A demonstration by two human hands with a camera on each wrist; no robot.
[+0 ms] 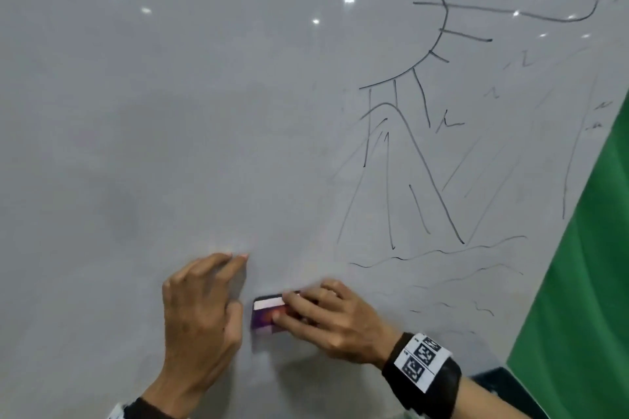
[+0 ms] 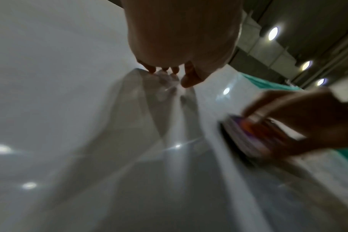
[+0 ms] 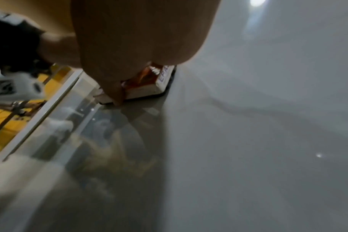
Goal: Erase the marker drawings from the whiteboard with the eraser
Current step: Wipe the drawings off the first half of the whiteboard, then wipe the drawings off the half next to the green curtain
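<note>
Eraser (image 1: 269, 315): flat against whiteboard (image 1: 170, 112), gripped by right hand (image 1: 326, 320); partial lettering "ERA" legible in right wrist view only. Left hand (image 1: 200, 309): fingertips (image 2: 150, 68) spread, touching board. Marker drawings (image 1: 408, 146): upper right, head view only.

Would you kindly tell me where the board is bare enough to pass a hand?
Bare: the grey whiteboard left of and above the left hand. Crowded: black marker drawings upper right, wavy lines beside the right hand gripping the purple-and-white block eraser.

Right hand (image 3: 117, 51) gripping eraser (image 3: 149, 84) flat against whiteboard (image 3: 258, 125), upper centre of frame.
</note>
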